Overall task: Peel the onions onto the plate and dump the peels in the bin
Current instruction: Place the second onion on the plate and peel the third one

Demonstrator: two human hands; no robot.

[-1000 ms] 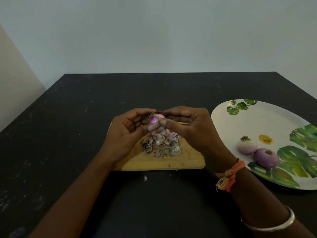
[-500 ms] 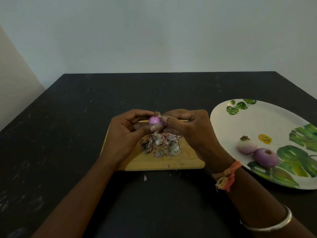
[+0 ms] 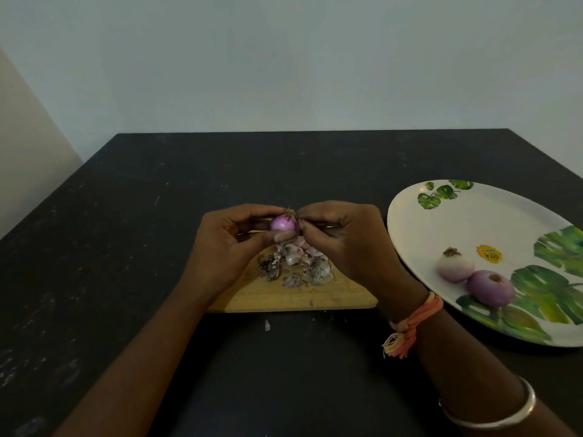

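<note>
Black table (image 3: 126, 247), left hand (image 3: 227, 247) and right hand (image 3: 350, 244) pinching onion (image 3: 282, 223) above peels (image 3: 296, 266), 2 onions (image 3: 455, 266) on plate (image 3: 473, 222)

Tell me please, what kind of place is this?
Probably a home kitchen or dining corner: a wooden cutting board with onion peels lies on a dark table, beside a leaf-print plate holding two peeled onions.

The surface (image 3: 126, 247) is black with pale grey specks. The plate (image 3: 489, 222) is white with green leaf prints and a yellow sticker (image 3: 489, 253), bearing a whitish-pink onion (image 3: 455, 266) and a purple onion (image 3: 490, 288). The held onion (image 3: 282, 223) is glossy pink-purple. The board (image 3: 299, 299) is tan wood, the peels (image 3: 296, 263) pink-grey, the wrist thread (image 3: 413, 323) orange
</note>
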